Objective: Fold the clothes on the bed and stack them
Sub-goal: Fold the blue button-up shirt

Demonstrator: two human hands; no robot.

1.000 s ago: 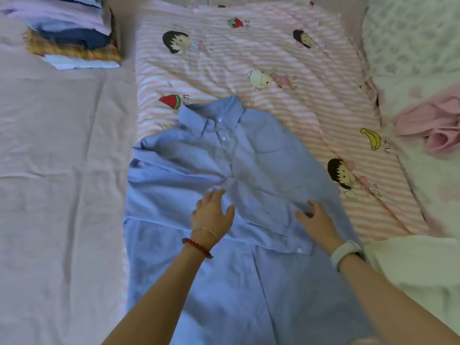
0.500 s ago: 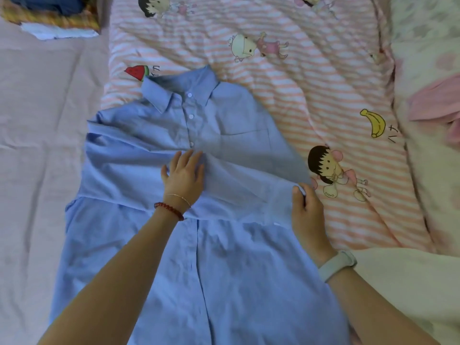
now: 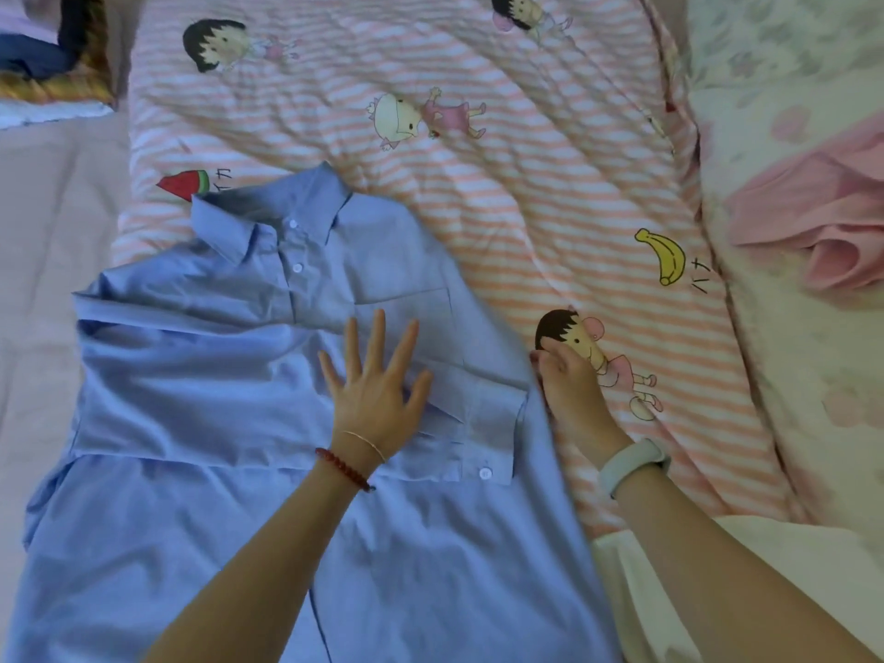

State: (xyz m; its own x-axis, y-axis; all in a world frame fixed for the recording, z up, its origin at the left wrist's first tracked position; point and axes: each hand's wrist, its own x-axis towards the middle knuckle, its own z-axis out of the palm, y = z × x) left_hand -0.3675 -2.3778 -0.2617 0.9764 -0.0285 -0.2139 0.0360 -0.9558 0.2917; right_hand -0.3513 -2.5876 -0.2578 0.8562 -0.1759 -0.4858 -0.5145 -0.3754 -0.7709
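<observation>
Pretty clearly a bedroom at home: everything sits on a bed covered with a pink-striped cartoon quilt [image 3: 478, 193], a floral pillow [image 3: 789, 112] on the right, a stack of folded clothes [image 3: 52, 64] in the corner, and loose laundry lying around.

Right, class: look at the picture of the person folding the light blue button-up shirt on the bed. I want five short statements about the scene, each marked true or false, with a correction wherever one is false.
1. The left hand lies flat, fingers spread, on the light blue button-up shirt. True.
2. The shirt's collar points toward the person. False: the collar lies at the far end.
3. The right hand is at the shirt's right edge, on the pink-and-white striped cartoon quilt. True.
4. The white wristband is on the left wrist. False: it is on the right wrist; the left wears a red bead bracelet.
5. The loose pink garment lies on the folded stack. False: it lies at the right, the stack of folded clothes far left.
</observation>
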